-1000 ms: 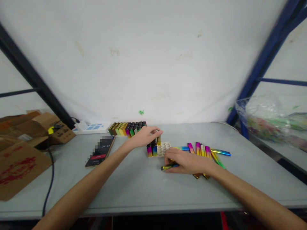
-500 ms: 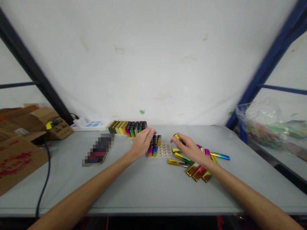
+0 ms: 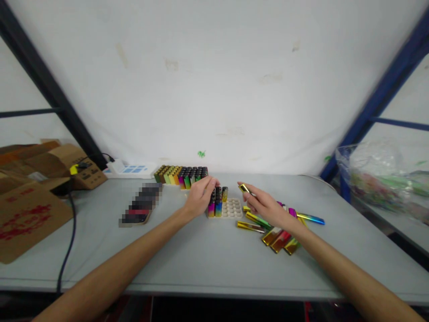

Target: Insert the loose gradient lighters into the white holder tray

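Observation:
At the left side of the pale tray with round pockets is my left hand. Its fingers are bent and close together behind the upright sticks; what they grip, if anything, is hidden. Several shiny purple and blue sticks with dark tops fill the tray's left pockets, and a gold one stands at the back. Between the fingers of my right hand is a slim shiny gold stick, tilted, above and right of the bare pockets. Under that hand lies a loose pile of metallic sticks.
Two packed blocks of upright sticks stand by the wall. To the left are a pixelated phone-like object, a white power strip, cardboard boxes and a black cable. A clear plastic bag is at right.
My right hand has turned the gold stick, and more of its length shows now. The left hand keeps its place at the tray. The whole view has shifted slightly.

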Tool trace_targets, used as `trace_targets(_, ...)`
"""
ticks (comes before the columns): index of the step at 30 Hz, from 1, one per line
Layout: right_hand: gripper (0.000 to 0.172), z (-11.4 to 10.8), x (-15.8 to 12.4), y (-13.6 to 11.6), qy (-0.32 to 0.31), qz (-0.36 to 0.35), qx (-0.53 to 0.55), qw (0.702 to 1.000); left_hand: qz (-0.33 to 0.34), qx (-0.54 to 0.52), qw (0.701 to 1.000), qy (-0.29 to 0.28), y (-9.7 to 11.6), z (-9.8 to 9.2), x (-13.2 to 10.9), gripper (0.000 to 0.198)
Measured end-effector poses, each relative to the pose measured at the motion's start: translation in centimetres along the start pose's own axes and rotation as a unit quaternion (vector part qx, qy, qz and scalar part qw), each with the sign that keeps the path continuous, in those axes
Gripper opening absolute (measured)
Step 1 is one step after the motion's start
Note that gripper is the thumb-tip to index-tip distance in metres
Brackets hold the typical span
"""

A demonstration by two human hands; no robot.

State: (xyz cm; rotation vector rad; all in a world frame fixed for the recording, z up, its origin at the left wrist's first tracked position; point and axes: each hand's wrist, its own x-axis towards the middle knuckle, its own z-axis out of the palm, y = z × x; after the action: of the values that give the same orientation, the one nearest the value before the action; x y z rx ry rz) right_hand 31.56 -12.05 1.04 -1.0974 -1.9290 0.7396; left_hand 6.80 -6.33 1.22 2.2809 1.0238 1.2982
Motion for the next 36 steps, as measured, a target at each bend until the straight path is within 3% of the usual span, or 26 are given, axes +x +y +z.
trace_targets(5,0.038,-0.2,0.2,0.3,0.030,0.016,-0.037,0.999,-0.001,-0.005,1.000,-0.005,-0.2,-0.1,0.0,0.041)
trace_targets(8,0.030,-0.4,0.3,0.3,0.079,0.006,-0.056,0.995,0.005,-0.006,1.000,-0.009,-0.2,-0.1,-0.1,0.042)
trace_targets(12,0.034,-0.4,0.4,0.7,0.138,0.030,-0.047,0.989,0.012,-0.007,1.000,-0.016,-0.2,-0.1,-0.2,0.042)
trace_targets(19,0.039,-0.4,0.7,0.9,0.084,-0.014,0.040,0.996,0.013,-0.003,1.000,-0.021,-0.3,0.0,-0.1,0.042)
trace_targets(23,0.045,-0.2,0.5,0.4,0.044,0.034,0.083,0.995,0.013,-0.003,1.000,-0.021,-0.2,0.0,-0.2,0.042)
trace_targets(29,0.043,0.0,0.2,-0.1,0.056,0.086,0.160,0.982,0.019,0.000,1.000,-0.023,-0.3,0.0,-0.2,0.042)
trace_targets(36,0.043,0.2,0.5,0.5,0.037,0.062,0.086,0.994,0.025,0.009,0.999,-0.023,-0.5,0.0,-0.2,0.044)
